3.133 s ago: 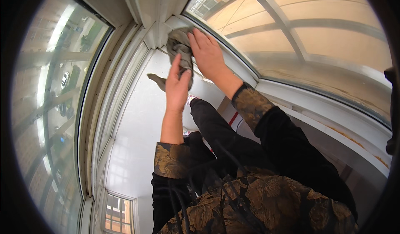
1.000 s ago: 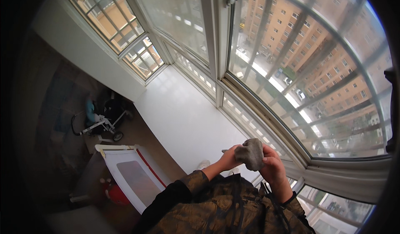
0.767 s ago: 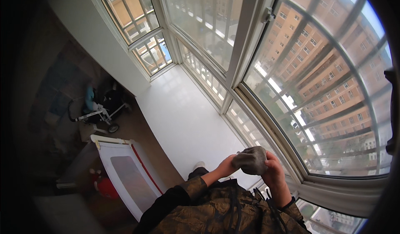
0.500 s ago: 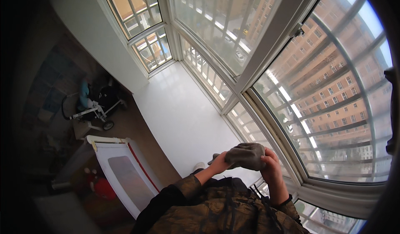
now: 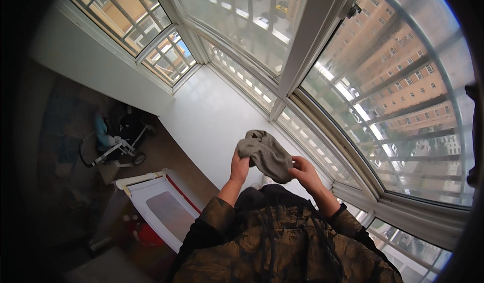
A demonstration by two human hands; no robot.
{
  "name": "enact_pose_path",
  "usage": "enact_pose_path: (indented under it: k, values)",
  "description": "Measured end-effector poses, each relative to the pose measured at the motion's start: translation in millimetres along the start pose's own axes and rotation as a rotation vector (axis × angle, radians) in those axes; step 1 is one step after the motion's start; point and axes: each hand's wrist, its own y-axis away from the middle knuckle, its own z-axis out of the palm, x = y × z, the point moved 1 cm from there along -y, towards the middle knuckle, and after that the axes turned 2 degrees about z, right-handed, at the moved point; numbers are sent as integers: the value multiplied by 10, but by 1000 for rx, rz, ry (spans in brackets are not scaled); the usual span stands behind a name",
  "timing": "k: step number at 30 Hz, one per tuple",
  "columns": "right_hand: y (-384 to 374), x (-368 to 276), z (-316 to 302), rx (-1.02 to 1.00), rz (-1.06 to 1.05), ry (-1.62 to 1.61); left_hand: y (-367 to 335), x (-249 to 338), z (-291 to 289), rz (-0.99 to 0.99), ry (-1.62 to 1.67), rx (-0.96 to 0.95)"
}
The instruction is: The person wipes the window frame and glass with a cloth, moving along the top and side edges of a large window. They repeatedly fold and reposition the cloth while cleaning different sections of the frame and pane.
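A crumpled grey-brown cloth (image 5: 266, 157) is held up between my hands, above the white window sill. My left hand (image 5: 239, 168) grips its left end, with the fingers partly hidden behind the fabric. At the lower right end, my right hand (image 5: 305, 174) pinches the cloth's edge between thumb and fingers. The fabric looks bunched at the upper left and hangs loosely folded toward the right. Under the cloth lies the broad white sill (image 5: 206, 116).
Framed windows (image 5: 378, 96) with bars outside run along the far side and right. A stroller (image 5: 118, 144) stands on the floor at left. Nearer is a white mesh-panelled rail (image 5: 169, 210) with a red object (image 5: 146, 230) behind it. A window handle (image 5: 353, 8) sticks out above.
Both hands have lifted the cloth up and to the left, away from my body. It was folded compactly and is now more spread and draped. The whole view has tilted slightly.
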Motion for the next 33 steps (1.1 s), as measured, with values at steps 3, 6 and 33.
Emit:
enact_pose_path:
  k: [3, 6, 33]
  values:
    - [-320, -120, 19, -30, -13, 58, -534, 60, 48, 65, -64, -68]
    - [-709, -244, 66, -6, 4, -56, -1162, 6, 217, 81, -26, -136]
    - [-4460, -1621, 1032, 626, -67, 174, -5413, 509, -773, 769, -1181, -629]
